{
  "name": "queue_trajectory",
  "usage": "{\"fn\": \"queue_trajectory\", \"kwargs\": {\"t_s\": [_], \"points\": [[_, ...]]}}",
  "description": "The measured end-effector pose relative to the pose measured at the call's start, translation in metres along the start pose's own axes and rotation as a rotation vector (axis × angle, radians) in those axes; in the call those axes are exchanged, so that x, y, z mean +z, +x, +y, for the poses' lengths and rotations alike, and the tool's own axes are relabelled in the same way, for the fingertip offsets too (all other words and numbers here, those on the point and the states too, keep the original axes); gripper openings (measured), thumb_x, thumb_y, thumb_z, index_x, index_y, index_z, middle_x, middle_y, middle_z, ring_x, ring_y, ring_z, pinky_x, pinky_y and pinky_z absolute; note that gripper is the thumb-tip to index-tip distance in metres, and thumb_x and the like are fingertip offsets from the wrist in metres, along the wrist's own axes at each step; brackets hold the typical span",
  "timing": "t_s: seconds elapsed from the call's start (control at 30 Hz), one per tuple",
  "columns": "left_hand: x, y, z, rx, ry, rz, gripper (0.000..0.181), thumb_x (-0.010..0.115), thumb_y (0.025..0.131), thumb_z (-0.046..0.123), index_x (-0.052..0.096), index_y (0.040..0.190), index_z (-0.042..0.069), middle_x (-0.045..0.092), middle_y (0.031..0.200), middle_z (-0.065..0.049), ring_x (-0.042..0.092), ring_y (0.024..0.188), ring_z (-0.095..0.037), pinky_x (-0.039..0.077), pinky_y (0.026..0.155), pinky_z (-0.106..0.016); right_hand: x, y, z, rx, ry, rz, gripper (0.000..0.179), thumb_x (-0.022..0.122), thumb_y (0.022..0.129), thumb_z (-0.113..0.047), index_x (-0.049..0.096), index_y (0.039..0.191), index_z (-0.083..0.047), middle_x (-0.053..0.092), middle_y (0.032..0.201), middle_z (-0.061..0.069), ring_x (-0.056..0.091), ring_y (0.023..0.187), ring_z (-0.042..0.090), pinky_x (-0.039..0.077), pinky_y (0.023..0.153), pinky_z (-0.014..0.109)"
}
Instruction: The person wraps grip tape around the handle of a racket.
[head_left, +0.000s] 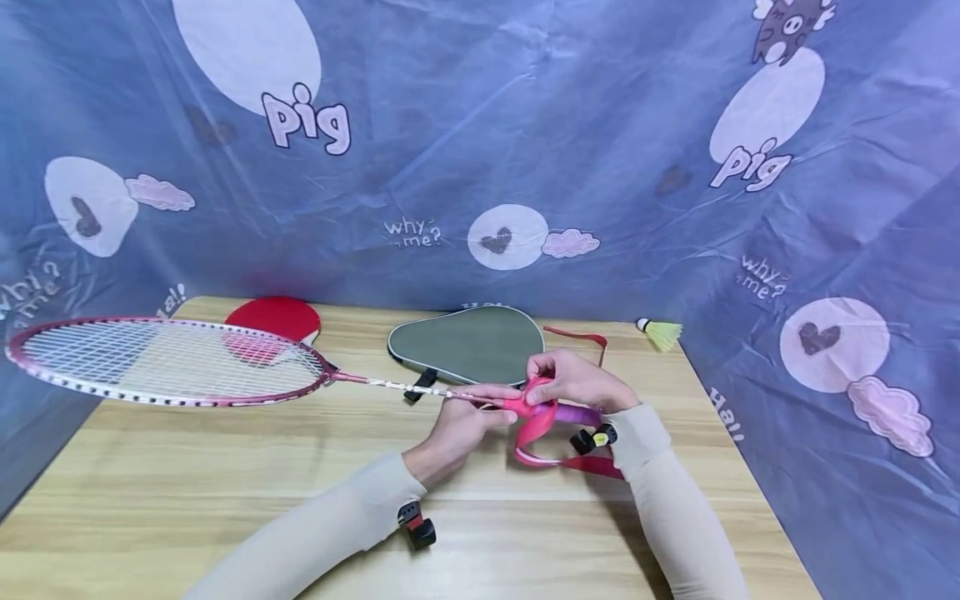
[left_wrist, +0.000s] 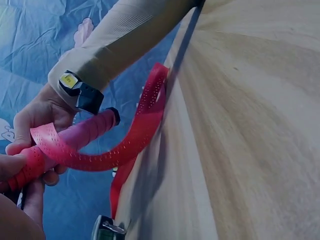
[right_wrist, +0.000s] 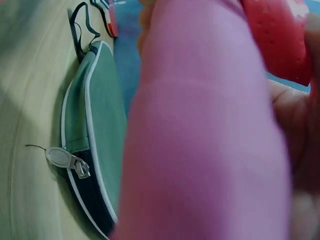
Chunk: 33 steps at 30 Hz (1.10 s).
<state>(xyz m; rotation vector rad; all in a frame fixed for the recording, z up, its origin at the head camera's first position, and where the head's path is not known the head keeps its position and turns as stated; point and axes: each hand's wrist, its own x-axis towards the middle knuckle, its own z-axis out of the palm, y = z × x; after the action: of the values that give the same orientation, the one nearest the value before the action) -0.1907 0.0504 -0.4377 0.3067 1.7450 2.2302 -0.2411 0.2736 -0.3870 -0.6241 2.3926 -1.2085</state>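
A badminton racket [head_left: 390, 384] is held above the table, its strung head out to the left. My left hand [head_left: 461, 429] grips it where the shaft meets the handle, thumb on the red wrap. Pink-purple grip covers the handle [left_wrist: 90, 131], which ends in a dark butt cap. Perforated red grip tape [left_wrist: 125, 155] is wound around the handle's upper part, and its loose length loops down to the table. My right hand [head_left: 577, 382] pinches the tape at the wrapped part. The handle fills most of the right wrist view.
Behind the hands lies a green zipped paddle case [head_left: 468, 342]. A red table tennis paddle [head_left: 273, 312] is at the back left, partly behind the racket strings. A thin red strip [head_left: 577, 335] and a yellow shuttlecock [head_left: 662, 333] lie back right. Blue printed cloth [head_left: 420, 150] encloses the table.
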Motion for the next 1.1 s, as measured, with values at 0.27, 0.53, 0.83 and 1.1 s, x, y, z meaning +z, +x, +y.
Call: {"fn": "queue_trajectory", "kwargs": {"t_s": [0.27,0.53,0.83,1.1], "points": [[-0.001,-0.001,-0.002,0.057,-0.001,-0.033,0.044,0.073,0.080,-0.009,0.069,0.123,-0.001,0.074,0.119,-0.017,0.069,0.085,-0.006,0.058,0.076,-0.019,0.007,-0.001,-0.001,-0.013,0.198,-0.013,0.028,0.082,0.082,-0.011,0.054,0.081,-0.009,0.064,0.083,-0.002,0.059,0.073,0.008,0.050,0.062,0.017],[-0.001,0.002,0.001,0.144,0.044,0.000,0.040,0.082,0.082,0.008,0.069,0.119,-0.002,0.073,0.115,-0.022,0.071,0.088,-0.006,0.059,0.080,-0.022,0.009,-0.005,-0.009,-0.023,0.194,0.062,0.027,0.083,0.082,-0.012,0.056,0.082,-0.006,0.067,0.089,0.002,0.061,0.078,0.011,0.053,0.062,0.020],[-0.001,0.000,0.000,0.157,0.100,0.015,0.029,0.083,0.079,0.004,0.074,0.106,0.000,0.076,0.102,-0.019,0.071,0.082,-0.008,0.060,0.075,-0.022,0.007,-0.009,-0.010,-0.033,0.081,0.076,0.032,0.083,0.081,-0.013,0.052,0.079,-0.006,0.054,0.071,-0.004,0.049,0.068,0.008,0.044,0.059,0.018],[-0.001,-0.002,0.003,0.152,0.127,-0.006,0.028,0.082,0.077,-0.001,0.075,0.104,-0.002,0.076,0.104,-0.020,0.071,0.082,-0.008,0.059,0.074,-0.021,0.004,-0.012,-0.011,-0.091,0.056,0.023,0.035,0.084,0.080,-0.011,0.049,0.078,-0.003,0.058,0.078,-0.001,0.053,0.079,0.013,0.045,0.070,0.022]]}}
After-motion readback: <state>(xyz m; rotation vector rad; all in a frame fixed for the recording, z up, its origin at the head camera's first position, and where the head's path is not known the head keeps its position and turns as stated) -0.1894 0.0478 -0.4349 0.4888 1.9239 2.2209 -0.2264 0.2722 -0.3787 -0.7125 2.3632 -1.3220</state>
